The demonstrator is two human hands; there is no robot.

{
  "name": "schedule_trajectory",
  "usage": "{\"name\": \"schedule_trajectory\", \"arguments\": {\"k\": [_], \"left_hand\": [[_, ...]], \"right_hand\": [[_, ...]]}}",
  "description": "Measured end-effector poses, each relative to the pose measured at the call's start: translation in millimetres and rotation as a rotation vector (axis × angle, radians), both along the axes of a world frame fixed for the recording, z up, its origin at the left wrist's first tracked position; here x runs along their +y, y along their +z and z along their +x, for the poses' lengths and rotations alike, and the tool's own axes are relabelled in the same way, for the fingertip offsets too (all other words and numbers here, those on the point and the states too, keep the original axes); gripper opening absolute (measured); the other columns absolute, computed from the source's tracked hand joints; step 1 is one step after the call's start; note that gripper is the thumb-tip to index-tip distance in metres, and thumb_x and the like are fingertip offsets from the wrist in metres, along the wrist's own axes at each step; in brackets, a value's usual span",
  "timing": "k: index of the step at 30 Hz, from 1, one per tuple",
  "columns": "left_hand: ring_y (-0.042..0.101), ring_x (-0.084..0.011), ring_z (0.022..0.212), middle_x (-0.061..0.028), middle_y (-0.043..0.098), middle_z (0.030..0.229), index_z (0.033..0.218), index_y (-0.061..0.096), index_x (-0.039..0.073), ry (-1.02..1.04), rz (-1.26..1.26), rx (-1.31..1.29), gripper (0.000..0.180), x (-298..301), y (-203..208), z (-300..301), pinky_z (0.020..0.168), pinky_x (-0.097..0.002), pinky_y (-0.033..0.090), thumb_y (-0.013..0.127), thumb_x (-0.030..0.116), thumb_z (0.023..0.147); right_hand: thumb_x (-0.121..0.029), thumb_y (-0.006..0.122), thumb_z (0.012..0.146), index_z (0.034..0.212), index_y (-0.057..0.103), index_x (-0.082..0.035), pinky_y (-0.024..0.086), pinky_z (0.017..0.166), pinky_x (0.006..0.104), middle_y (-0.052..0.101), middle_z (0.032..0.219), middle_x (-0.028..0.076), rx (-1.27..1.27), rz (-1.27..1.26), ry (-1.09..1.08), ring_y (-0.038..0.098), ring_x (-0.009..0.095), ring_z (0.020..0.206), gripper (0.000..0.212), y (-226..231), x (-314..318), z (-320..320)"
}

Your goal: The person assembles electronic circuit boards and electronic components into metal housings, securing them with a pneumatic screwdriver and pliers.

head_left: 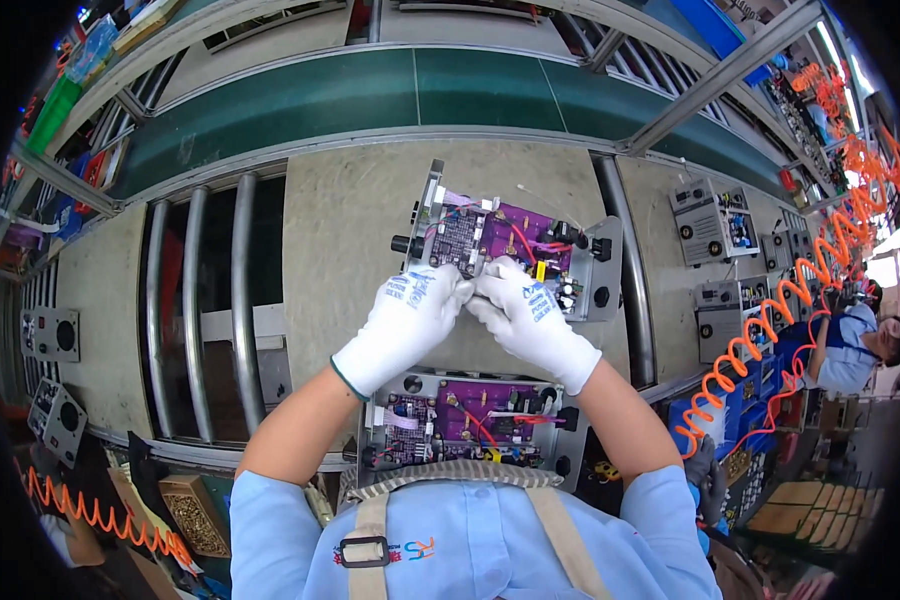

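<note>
1. At the far left, I see a grey box (50,335) lying on a board
2. Next come bare metal rollers (195,310), set in the bench
3. The left hand (415,308), in a white glove, has its fingers drawn in narrow; I cannot tell whether they hold anything
4. In the middle, an open metal case (610,270) with a purple circuit board (515,225) lies on a pale board (350,200), just beyond both hands; a second open case (390,383) sits near the person's waist
5. The right hand (530,308), also gloved, curls close beside the left; what it holds, I cannot tell
6. Rightward stand more boxes (715,225), an orange coiled hose (760,340) and a co-worker (855,345)
</note>
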State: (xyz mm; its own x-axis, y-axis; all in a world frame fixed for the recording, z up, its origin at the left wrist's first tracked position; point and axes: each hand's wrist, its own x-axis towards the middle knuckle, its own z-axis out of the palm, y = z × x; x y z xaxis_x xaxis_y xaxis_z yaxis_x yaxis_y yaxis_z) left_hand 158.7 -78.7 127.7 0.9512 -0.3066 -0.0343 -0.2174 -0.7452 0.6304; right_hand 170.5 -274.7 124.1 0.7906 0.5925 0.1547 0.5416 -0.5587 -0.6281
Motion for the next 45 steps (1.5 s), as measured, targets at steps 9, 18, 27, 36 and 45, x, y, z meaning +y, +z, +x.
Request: {"name": "schedule_trajectory", "arguments": {"k": [9, 18, 27, 36, 45], "left_hand": [[0.068, -0.0346, 0.077, -0.0176, 0.069, 0.089, 0.101, 0.061, 0.004, 0.036, -0.190, -0.150, 0.023, -4.1, 18.4, -48.4, 0.067, -0.0450, 0.054, 0.056, 0.027, 0.098], [0.067, -0.0315, 0.067, -0.0119, 0.065, 0.075, 0.089, 0.057, 0.008, -0.173, 0.045, -0.159, 0.025, -1.7, -17.2, -81.2, 0.062, -0.0455, 0.051, 0.059, 0.033, 0.094], [0.068, -0.0324, 0.074, -0.0123, 0.066, 0.080, 0.092, 0.058, 0.008, -0.310, 0.048, -0.039, 0.026, 5.6, -14.2, -79.6, 0.066, -0.0482, 0.052, 0.058, 0.034, 0.094], [0.068, -0.0358, 0.083, -0.0173, 0.068, 0.092, 0.103, 0.063, 0.005, -0.391, 0.079, -0.012, 0.032, -12.6, -14.0, -69.8, 0.076, -0.0474, 0.052, 0.058, 0.035, 0.094], [0.061, -0.0370, 0.114, -0.0217, 0.062, 0.124, 0.128, 0.056, 0.001, 0.131, -0.184, -0.315, 0.046, 35.3, 4.4, -84.9, 0.097, -0.0445, 0.048, 0.063, 0.026, 0.090]], "right_hand": [[-0.034, 0.056, 0.091, 0.081, 0.070, -0.003, 0.049, 0.076, 0.0464, 0.067, 0.082, 0.021, 0.451, -0.312, -0.346, 0.066, 0.038, 0.081, 0.035, 24.7, 9.6, 47.0], [-0.030, 0.053, 0.091, 0.083, 0.075, -0.004, 0.050, 0.073, 0.0388, 0.067, 0.071, 0.014, 0.456, -0.548, -0.287, 0.066, 0.029, 0.073, 0.035, 12.1, 15.7, 74.3], [-0.032, 0.056, 0.090, 0.085, 0.072, -0.003, 0.052, 0.084, 0.0446, 0.071, 0.089, 0.022, 0.486, -0.581, -0.313, 0.069, 0.037, 0.089, 0.035, 20.6, 32.1, 70.3], [-0.035, 0.064, 0.088, 0.080, 0.075, -0.006, 0.053, 0.078, 0.0439, 0.071, 0.083, 0.020, 0.370, -0.578, -0.227, 0.069, 0.035, 0.081, 0.032, 12.9, 18.4, 87.2], [-0.044, 0.066, 0.087, 0.123, 0.064, -0.007, 0.048, 0.098, 0.0420, 0.064, 0.124, 0.020, -0.008, -0.098, -0.372, 0.060, 0.035, 0.117, 0.051, 65.3, -14.3, 13.6]]}}
